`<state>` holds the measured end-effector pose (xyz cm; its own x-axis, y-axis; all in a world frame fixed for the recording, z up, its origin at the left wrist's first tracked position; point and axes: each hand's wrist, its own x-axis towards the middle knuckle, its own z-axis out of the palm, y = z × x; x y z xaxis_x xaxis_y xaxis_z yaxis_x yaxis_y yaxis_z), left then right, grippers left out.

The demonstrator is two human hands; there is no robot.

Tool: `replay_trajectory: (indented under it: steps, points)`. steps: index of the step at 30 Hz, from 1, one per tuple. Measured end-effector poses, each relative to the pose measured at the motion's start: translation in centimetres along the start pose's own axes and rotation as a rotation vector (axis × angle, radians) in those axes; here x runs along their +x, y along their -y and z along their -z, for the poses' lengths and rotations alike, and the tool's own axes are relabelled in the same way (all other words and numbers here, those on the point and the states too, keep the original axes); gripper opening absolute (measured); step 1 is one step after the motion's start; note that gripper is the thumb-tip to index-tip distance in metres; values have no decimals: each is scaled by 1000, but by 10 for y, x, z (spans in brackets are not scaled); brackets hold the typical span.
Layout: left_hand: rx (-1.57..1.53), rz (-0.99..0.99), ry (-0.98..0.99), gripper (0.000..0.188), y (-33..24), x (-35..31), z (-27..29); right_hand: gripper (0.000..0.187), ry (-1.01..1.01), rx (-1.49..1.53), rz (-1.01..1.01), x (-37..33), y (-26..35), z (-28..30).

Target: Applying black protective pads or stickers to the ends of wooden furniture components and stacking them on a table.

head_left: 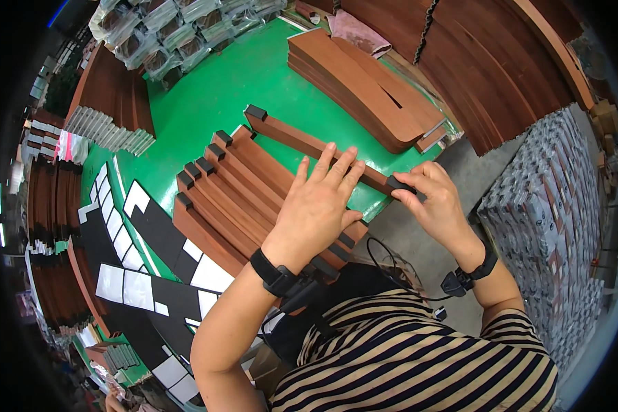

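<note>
A reddish-brown wooden slat (283, 130) lies slantwise across the green table, with a black pad (255, 111) on its far end. My left hand (314, 206) rests flat over it, fingers spread and fingertips on the slat. At the slat's near right end, my right hand (434, 202) pinches a black end pad (397, 183) between thumb and fingers. To the left, several similar slats (237, 196) stand side by side with black pads on their ends. My left hand's palm partly hides them.
Curved brown boards (364, 86) are stacked on the green table (199, 103) at the back right. Black sheets with white pieces (127, 285) lie at left. Plastic-wrapped parts (165, 34) sit at the back; a tall grey stack (542, 206) stands at right.
</note>
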<state>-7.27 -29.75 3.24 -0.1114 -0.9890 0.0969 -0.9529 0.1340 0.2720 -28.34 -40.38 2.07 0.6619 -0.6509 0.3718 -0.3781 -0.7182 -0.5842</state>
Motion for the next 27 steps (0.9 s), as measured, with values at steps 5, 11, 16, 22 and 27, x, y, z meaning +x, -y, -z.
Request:
replay_trajectory:
  steps: [5,11,16,22,27]
  points:
    - [-1,5,11,75,-1,0,2,27,14,12,-15,-2,1,2]
    - [3,5,10,75,0,0,0,26,15,10,-2,-1,1,2]
    - [2,3,7,75,0,0,0,25,20,26,-11,-1,0,2]
    - [-7,2,-8,75,0,1,-2,25,15,8,0,0,-1,1]
    - [-4,9,-4,75,-1,2,1,25,2,0,16,-2,-3,-3]
